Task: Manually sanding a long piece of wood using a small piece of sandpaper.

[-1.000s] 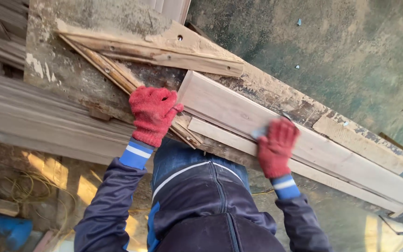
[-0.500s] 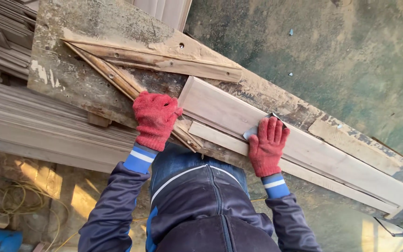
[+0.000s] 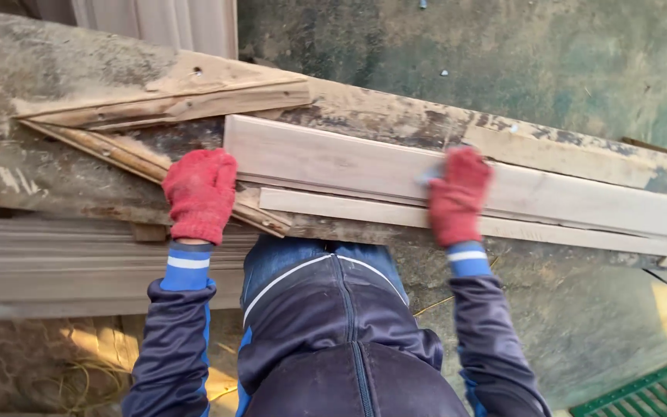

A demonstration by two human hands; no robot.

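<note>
Our right hand, red-gloved, presses a small grey pad flat on the pale board mid-frame, fingers wrapped over it. Our left hand lies palm-down, fingers curled, on the board's left end, holding nothing. The board lies along a worn bench, with scrap wood upper left.

Pale board: bare wood, smooth, matt. Workbench top: rough, flaking, stained wood. Both gloves, left & right: red knit cloth, fuzzy. Grey pad under right glove, prob. sandpaper, blurred.
</note>
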